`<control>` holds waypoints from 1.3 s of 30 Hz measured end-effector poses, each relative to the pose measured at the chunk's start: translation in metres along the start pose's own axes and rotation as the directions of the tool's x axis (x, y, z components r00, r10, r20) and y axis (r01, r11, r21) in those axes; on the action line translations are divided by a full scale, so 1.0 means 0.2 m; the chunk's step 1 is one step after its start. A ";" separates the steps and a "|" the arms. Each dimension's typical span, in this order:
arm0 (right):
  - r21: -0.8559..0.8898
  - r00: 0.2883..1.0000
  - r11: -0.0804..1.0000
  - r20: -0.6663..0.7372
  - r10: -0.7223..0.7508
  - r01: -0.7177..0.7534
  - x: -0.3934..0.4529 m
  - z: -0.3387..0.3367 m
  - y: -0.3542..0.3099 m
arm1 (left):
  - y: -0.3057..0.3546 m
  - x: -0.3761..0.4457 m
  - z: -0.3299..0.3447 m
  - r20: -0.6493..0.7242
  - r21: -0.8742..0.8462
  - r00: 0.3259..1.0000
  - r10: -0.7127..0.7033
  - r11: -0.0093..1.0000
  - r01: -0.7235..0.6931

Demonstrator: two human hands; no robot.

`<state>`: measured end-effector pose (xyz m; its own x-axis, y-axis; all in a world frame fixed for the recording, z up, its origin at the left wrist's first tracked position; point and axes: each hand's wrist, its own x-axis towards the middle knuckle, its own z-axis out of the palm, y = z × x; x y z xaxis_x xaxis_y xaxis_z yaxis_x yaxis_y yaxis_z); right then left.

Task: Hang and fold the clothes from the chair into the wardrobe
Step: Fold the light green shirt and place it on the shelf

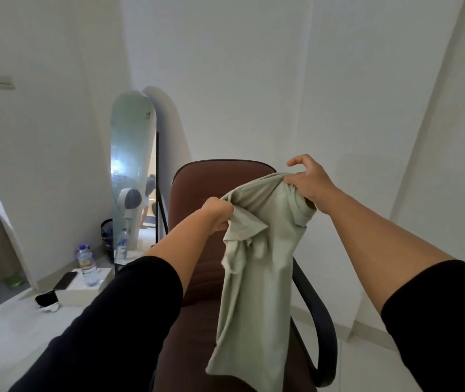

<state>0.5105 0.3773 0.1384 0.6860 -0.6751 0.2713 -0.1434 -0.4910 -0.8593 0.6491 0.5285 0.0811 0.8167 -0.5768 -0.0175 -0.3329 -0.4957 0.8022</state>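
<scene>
So the shirt (256, 267) (pale green, ribbed collar) is held up over the chair (197, 188) between both hands. Right hand (312, 183) pinches the top edge by the collar at about 1 o'clock, left hand (217, 213) is clenched on bunched fabric near a sleeve at 9 o'clock. Shirt hangs long axis vertical, collar up, hem pointing down at 6 o'clock toward the seat. Mirror (132, 165) leans on the wall at 10 o'clock.
</scene>
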 end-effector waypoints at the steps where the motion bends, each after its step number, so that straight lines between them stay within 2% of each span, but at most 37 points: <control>1: 0.013 1.000 1.000 0.007 -0.003 0.003 -0.01 0.00 0.00 | -0.01 0.01 0.00 -0.030 0.061 0.997 0.067 0.996 -0.065; 4: 0.043 1.000 0.999 0.013 -0.017 0.016 -0.01 -0.02 -0.01 | -0.05 0.02 0.00 -0.125 0.357 0.935 0.333 0.894 -0.271; 5: 0.048 1.000 0.999 0.017 -0.022 0.021 -0.01 -0.02 -0.01 | -0.07 0.02 0.00 -0.156 0.399 0.904 0.398 0.863 -0.310; 7: 0.048 0.999 0.998 0.035 -0.034 0.032 -0.02 -0.03 -0.02 | -0.09 0.03 -0.02 -0.256 0.462 0.842 0.475 0.825 -0.325; 10: 0.045 0.992 0.998 0.113 -0.058 0.053 -0.03 -0.03 -0.04 | -0.09 0.05 -0.07 -0.332 0.562 0.786 0.521 0.779 -0.279; 11: 0.043 0.987 0.997 0.145 -0.064 0.059 -0.04 -0.03 -0.04 | -0.10 0.05 -0.09 -0.364 0.546 0.773 0.520 0.791 -0.275; 12: 0.038 0.983 0.997 0.167 -0.071 0.066 -0.04 -0.02 -0.05 | -0.11 0.06 -0.12 -0.366 0.512 0.782 0.505 0.811 -0.285; 14: 0.020 0.979 0.996 0.182 -0.094 0.092 -0.05 -0.01 -0.05 | -0.13 0.09 -0.17 -0.270 0.447 0.824 0.499 0.823 -0.351; 16: -0.017 0.975 0.991 0.180 -0.127 0.132 -0.06 0.01 -0.06 | -0.14 0.09 -0.21 -0.130 0.480 0.859 0.495 0.790 -0.382; 18: -0.063 0.973 0.986 0.179 -0.144 0.157 -0.08 0.03 -0.06 | -0.15 0.07 -0.23 -0.075 0.495 0.879 0.472 0.782 -0.378; 21: -0.138 0.978 0.978 0.161 -0.134 0.157 -0.09 0.07 -0.06 | -0.14 0.02 -0.20 -0.142 0.407 0.911 0.388 0.862 -0.303; 22: -0.164 0.980 0.975 0.150 -0.128 0.153 -0.10 0.08 -0.07 | -0.13 0.01 -0.19 -0.175 0.320 0.929 0.327 0.911 -0.260; 23: -0.191 0.983 0.970 0.138 -0.124 0.150 -0.10 0.09 -0.08 | -0.12 -0.01 -0.18 -0.165 0.156 0.958 0.235 0.965 -0.210; 24: -0.213 0.985 0.966 0.124 -0.121 0.146 -0.11 0.10 -0.09 | -0.10 -0.02 -0.18 -0.091 -0.069 0.986 0.141 0.987 -0.147; 25: -0.228 0.987 0.964 0.109 -0.114 0.137 -0.11 0.12 -0.09 | -0.08 -0.04 -0.19 0.024 -0.250 0.996 0.081 0.966 -0.072; 26: -0.239 0.990 0.963 0.093 -0.106 0.125 -0.12 0.12 -0.09 | -0.07 -0.05 -0.19 0.121 -0.345 0.989 0.081 0.938 -0.034; 28: -0.250 0.994 0.962 0.058 -0.096 0.108 -0.14 0.13 -0.08 | -0.10 -0.05 -0.22 0.155 -0.238 0.973 0.169 0.963 -0.129; 31: -0.274 0.994 0.955 0.031 -0.108 0.113 -0.19 0.12 -0.07 | -0.15 -0.08 -0.23 0.020 0.047 0.961 0.276 0.960 -0.277; 35: -0.304 0.990 0.942 0.023 -0.140 0.141 -0.26 0.10 -0.05 | -0.18 -0.13 -0.24 -0.064 0.187 0.917 0.394 0.907 -0.376; 39: -0.349 0.983 0.919 0.058 -0.173 0.182 -0.33 0.07 -0.04 | -0.21 -0.21 -0.25 -0.057 0.338 0.878 0.475 0.837 -0.430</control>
<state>0.4770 0.4333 0.1202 0.7406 -0.5471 0.3901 -0.2555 -0.7663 -0.5895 0.6526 0.6061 0.0780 0.5861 -0.7050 0.3994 -0.7895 -0.3859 0.4773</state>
